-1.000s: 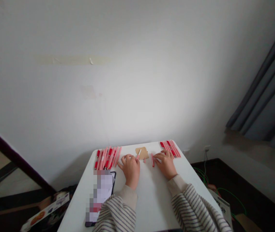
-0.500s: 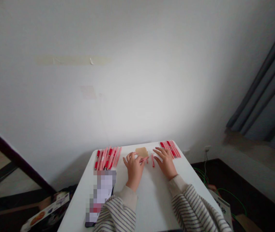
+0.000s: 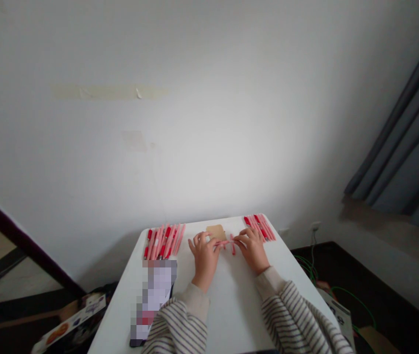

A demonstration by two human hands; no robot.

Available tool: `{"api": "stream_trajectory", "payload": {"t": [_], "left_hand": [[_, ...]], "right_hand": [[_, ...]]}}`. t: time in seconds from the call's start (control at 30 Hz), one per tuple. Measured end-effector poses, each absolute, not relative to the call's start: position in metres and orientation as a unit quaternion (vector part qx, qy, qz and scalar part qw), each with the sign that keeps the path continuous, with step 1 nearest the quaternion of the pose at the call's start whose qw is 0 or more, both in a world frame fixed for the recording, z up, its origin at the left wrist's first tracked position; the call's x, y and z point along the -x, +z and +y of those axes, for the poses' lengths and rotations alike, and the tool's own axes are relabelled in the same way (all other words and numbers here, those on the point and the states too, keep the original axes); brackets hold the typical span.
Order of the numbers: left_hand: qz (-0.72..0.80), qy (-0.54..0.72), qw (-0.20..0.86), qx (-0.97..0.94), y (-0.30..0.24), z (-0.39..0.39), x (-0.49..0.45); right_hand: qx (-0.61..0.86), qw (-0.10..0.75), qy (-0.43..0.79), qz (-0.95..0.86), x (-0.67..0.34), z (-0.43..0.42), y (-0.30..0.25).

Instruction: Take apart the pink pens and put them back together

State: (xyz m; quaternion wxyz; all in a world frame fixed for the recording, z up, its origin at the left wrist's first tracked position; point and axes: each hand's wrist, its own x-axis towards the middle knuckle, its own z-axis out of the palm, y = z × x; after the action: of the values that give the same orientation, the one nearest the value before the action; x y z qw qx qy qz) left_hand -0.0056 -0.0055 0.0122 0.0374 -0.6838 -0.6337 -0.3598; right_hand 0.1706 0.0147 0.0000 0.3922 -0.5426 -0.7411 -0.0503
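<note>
My left hand (image 3: 205, 260) pinches a slim pink pen barrel (image 3: 223, 242) between thumb and fingers, held roughly level and pointing right. Opposite it, my right hand (image 3: 255, 253) has thumb and forefinger pressed together on a thin pale pen part (image 3: 230, 241) at the barrel's right end. Whether the two pieces are joined is too small to tell. Just below lies a short pink and red pen piece (image 3: 233, 250) on the table, close to my right fingertips. Behind my left fingers is a tan pad (image 3: 215, 231), partly covered.
Pink and red pens (image 3: 165, 241) lie in a row at the table's back left. A second group of pens (image 3: 260, 227) is at the back right corner. A phone with a blurred screen (image 3: 158, 295) rests by my left forearm on the white table (image 3: 231, 314). The wall (image 3: 209, 147) stands directly behind.
My right hand has moved slightly left and its spread fingers have closed into a pinch at the end of the pen barrel. My left hand stays nearly in place.
</note>
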Motion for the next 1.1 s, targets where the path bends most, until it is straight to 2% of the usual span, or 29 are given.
{"api": "stream_trajectory", "payload": {"t": [0.2, 0.87, 1.1], "left_hand": [[-0.654, -0.358, 0.018, 0.666, 0.017, -0.007, 0.008], [-0.688, -0.375, 0.055, 0.619, 0.022, -0.007, 0.016], [-0.716, -0.353, 0.108, 0.593, 0.013, -0.003, 0.017]], "right_hand": [[0.575, 0.39, -0.059, -0.717, -0.172, 0.015, -0.001], [0.596, 0.396, -0.034, -0.698, -0.176, 0.017, -0.003], [0.601, 0.392, -0.029, -0.696, -0.176, 0.017, -0.002]]}}
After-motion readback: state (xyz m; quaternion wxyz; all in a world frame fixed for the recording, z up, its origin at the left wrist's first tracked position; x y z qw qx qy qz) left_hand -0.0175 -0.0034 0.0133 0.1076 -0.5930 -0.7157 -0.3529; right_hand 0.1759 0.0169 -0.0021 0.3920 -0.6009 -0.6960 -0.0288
